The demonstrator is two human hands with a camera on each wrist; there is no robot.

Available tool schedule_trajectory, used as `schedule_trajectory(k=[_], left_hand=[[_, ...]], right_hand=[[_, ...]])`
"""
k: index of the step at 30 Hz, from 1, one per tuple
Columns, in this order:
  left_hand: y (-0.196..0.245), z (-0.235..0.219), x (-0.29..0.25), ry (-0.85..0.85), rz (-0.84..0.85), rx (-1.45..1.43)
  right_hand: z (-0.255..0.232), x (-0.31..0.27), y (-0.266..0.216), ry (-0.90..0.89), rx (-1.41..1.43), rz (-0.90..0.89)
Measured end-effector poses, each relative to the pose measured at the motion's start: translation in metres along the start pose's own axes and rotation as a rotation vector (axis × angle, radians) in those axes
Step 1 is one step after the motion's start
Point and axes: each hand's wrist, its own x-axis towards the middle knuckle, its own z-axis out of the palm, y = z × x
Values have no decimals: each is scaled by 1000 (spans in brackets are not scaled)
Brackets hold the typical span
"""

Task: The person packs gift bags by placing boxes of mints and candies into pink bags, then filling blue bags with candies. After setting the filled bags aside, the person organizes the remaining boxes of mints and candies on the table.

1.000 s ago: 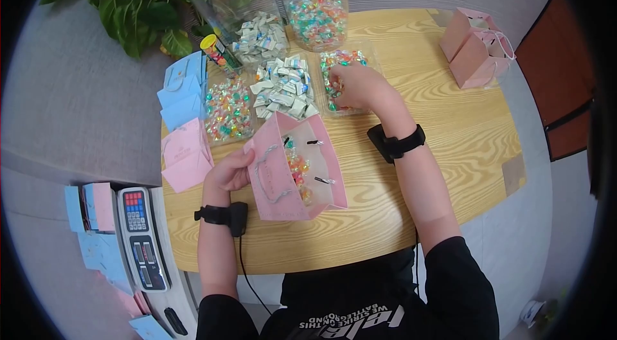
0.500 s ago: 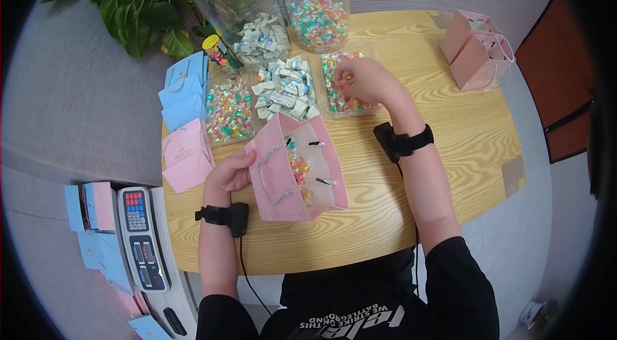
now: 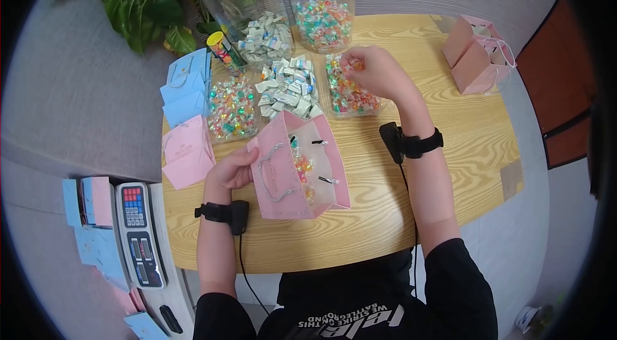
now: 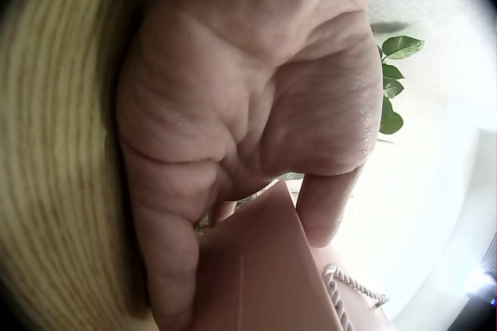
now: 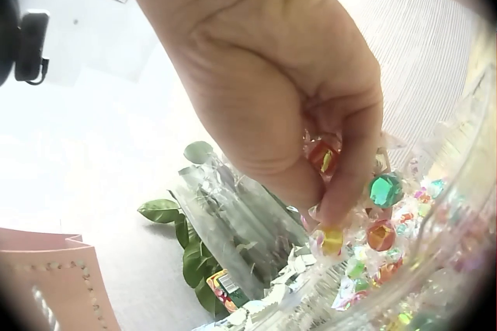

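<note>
My left hand [image 3: 232,170] grips a pink paper gift bag [image 3: 277,179] by its side, thumb on the front and fingers behind. The bag leans open toward the right, with twisted silvery handles and several wrapped candies [image 3: 302,166] inside. My right hand [image 3: 380,73] is over the back part of a heap of shiny wrapped candies [image 3: 355,99] in a clear tray. In the right wrist view its fingers curl round a red candy [image 5: 323,156]. A yellow candy [image 5: 330,241] shows right at the fingertips, and a green candy [image 5: 386,190] beside them.
White-wrapped sweets [image 3: 288,86] and another candy heap [image 3: 232,108] lie left of the tray. Clear containers and a colourful tube [image 3: 223,51] stand behind. Blue bags [image 3: 184,86] and a pink bag [image 3: 187,150] lie left, pink bags [image 3: 472,60] stand right. A scale [image 3: 138,231] is at lower left.
My right hand has drawn up and toward the right from the candy heap, uncovering more of the candies. The left hand and the pink bag stay nearly where they were.
</note>
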Motion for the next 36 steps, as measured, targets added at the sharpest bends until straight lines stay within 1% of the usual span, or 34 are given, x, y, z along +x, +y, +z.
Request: schedule_trajectory(k=[1, 5, 7, 11, 13, 14, 16, 17, 19, 21, 22, 23, 24, 25, 26, 27, 28, 29, 30, 32, 34, 35, 36], left_hand=[[0, 0, 0, 0, 1, 0], [0, -1, 0, 8, -3, 18], [0, -2, 0, 14, -4, 26], [0, -2, 0, 1, -12, 34], [0, 0, 0, 4, -10, 33], [0, 1, 0, -6, -8, 28], [1, 1, 1, -15, -5, 21], [1, -1, 0, -26, -10, 44], [1, -1, 0, -35, -18, 65], [1, 8, 1, -32, 6, 50], [2, 13, 0, -32, 2, 51], [3, 20, 0, -32, 13, -9], [3, 23, -1, -32, 25, -68], [3, 21, 0, -32, 21, -67], [3, 17, 0, -84, 19, -78], [3, 15, 1, -136, 17, -89], [3, 14, 2, -138, 12, -87], [1, 13, 2, -119, 25, -91], [1, 13, 1, -99, 39, -97], [3, 26, -1, -78, 49, -94], [3, 28, -1, -56, 64, -94], [3, 23, -1, -51, 49, -84], [3, 19, 0, -47, 33, -72]], right_hand=[[0, 0, -1, -20, -25, 28], [2, 0, 1, 2, 12, 18], [-4, -1, -5, -19, 30, 98], [-11, -3, -11, -1, 108, 73], [-17, -8, -18, 65, 127, -29], [-21, -12, -26, 64, 127, -29], [-29, -25, -49, 97, 255, -164], [-34, -33, -63, 95, 256, -164], [-39, -48, -88, -122, 337, -265], [-32, -58, -101, -251, 276, -382], [-21, -62, -100, -306, 310, -414], [-15, -68, -105, -289, 130, -469], [-7, -70, -110, -390, 93, -414], [2, -69, -115, -489, 56, -358], [16, -68, -114, -487, 58, -354], [33, -67, -110, -498, 3, -418], [37, -65, -113, -509, -52, -481], [34, -66, -113, -506, -51, -478], [28, -67, -114, -543, -19, -455], [15, -67, -117, -585, 13, -436], [5, -69, -111, -416, 163, -492], [4, -69, -110, -420, 162, -493], [3, -70, -110, -443, 45, -437]])
